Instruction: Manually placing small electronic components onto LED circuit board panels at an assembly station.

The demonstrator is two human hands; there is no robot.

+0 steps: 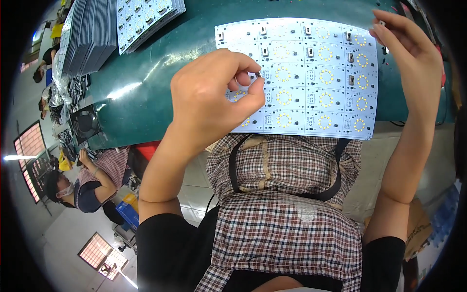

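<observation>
Green bench [146, 107] spans the upper frame, the board [301, 82] right of centre. Your left hand [209, 92] is clamped on a dark part [258, 74] over it, your right hand [413, 51] on a pale part [382, 23], upper right; better hold the dark part level.

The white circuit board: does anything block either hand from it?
Nothing visible blocks the white circuit board. The left hand is over its left side, pinching a small dark part; the right hand, holding a small pale part, is just past its right edge. The stacks of boards stand farther left.
</observation>
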